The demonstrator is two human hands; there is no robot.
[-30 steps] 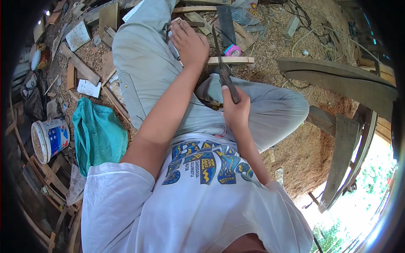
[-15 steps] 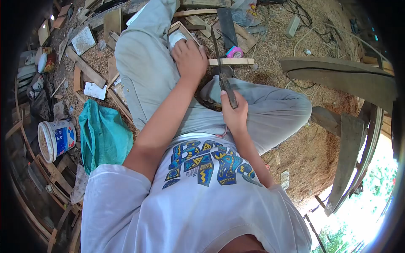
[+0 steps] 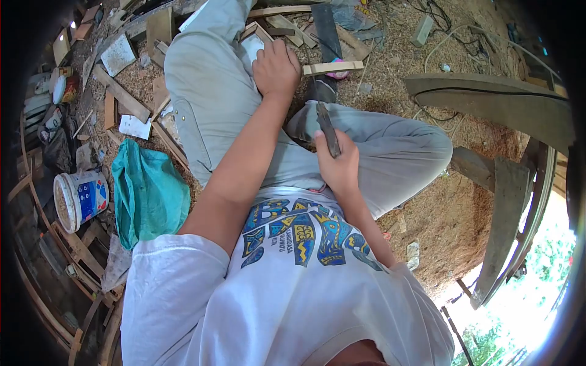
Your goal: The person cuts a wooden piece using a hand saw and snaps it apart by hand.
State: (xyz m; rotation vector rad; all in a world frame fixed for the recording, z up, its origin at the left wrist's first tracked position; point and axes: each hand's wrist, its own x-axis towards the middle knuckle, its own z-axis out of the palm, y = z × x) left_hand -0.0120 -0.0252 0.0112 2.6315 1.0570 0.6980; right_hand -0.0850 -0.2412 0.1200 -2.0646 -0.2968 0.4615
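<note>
My left hand (image 3: 276, 68) is closed over the left end of a pale wooden strip (image 3: 334, 68), which sticks out to the right above my folded legs. My fingers hide that end. My right hand (image 3: 339, 160), lower and near my lap, is wrapped round the dark handle of a long knife (image 3: 328, 129). Its blade points away from me towards the strip and is hard to make out, seen nearly edge-on. Just beyond my left hand lies a small wooden frame (image 3: 261, 33). A pink tape measure (image 3: 337, 74) sits partly hidden behind the strip.
Wood offcuts (image 3: 122, 100) and sawdust cover the ground. To the left are a teal cloth (image 3: 149, 195) and a white-and-blue bucket (image 3: 82, 198). A large curved board (image 3: 488, 110) and a pale cable (image 3: 452, 43) lie to the right.
My left hand and the wooden strip have moved farther from me, the strip now covering part of the tape measure. The knife blade, earlier raised across the strip, has swung to a less visible angle.
</note>
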